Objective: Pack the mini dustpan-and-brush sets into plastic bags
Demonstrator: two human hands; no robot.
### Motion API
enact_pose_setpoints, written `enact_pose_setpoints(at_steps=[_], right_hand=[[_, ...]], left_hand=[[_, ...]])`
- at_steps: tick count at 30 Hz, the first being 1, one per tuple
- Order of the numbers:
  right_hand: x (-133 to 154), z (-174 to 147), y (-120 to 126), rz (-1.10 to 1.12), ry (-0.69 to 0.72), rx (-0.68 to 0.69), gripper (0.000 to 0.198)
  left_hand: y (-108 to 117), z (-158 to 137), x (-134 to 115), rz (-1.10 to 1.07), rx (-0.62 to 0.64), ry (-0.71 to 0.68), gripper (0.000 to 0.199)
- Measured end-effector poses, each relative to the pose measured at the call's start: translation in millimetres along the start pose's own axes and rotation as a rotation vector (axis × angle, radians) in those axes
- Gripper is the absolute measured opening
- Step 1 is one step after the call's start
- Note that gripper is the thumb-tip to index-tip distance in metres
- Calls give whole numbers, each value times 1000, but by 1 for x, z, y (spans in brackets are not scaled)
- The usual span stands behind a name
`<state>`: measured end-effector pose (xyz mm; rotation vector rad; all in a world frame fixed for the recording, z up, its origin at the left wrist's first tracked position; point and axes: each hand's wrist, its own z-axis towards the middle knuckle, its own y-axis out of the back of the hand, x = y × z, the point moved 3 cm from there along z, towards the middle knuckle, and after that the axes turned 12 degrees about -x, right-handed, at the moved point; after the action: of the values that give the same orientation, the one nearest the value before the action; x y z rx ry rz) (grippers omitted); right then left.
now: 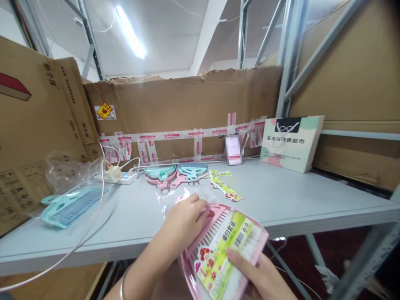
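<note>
the pink dustpan (263, 239) is at the desk (281, 196), card (215, 262) already on. right hand (264, 275) fingers clamp it; left hand (185, 217) fingers, i can't tell. loose cards (226, 190) are left.

Dustpan (188, 271), 6 o'clock: plain pink
Card (220, 258) on it: lime-green and white, red mushroom print, black lettering, striped barcode
Brush set (72, 207), 8 o'clock: turquoise, blue-grey bristles
Loose cards (227, 189), 5 o'clock: matching lime, white and red
Bag (286, 152), 3 o'clock: cream, mint and pink patches, black panel
Cardboard (187, 100), 12 o'clock: brown
Tape (198, 143): white, pinkish-red bars
Tabletop (275, 191): pale grey
</note>
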<state>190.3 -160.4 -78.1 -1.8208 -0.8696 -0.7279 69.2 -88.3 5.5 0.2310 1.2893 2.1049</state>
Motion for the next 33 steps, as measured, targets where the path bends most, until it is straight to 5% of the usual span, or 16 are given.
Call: enact_pose_setpoints(at_steps=[8,14,20,24,27,29,31,33], right_hand=[[6,19,-39,154,78,36,58],[19,38,-60,295,130,26,47],[19,56,-81,349,60,5,27],[18,62,-84,399,3,-21,15],[27,69,-87,440,33,-39,20],[39,78,-95,441,76,-33,24],[55,92,-106,430,115,-10,26],[68,108,-120,421,142,22,25]], left_hand=[[2,8,-9,168,-100,-224,23],[12,13,6,249,-160,-207,22],[-1,17,6,388,-268,-363,17],[-1,17,17,236,-364,-349,17],[22,27,47,-104,-588,-194,18],[40,42,80,-384,-735,127,30],[43,60,111,-758,-685,535,42],[35,77,124,-942,-521,694,48]])
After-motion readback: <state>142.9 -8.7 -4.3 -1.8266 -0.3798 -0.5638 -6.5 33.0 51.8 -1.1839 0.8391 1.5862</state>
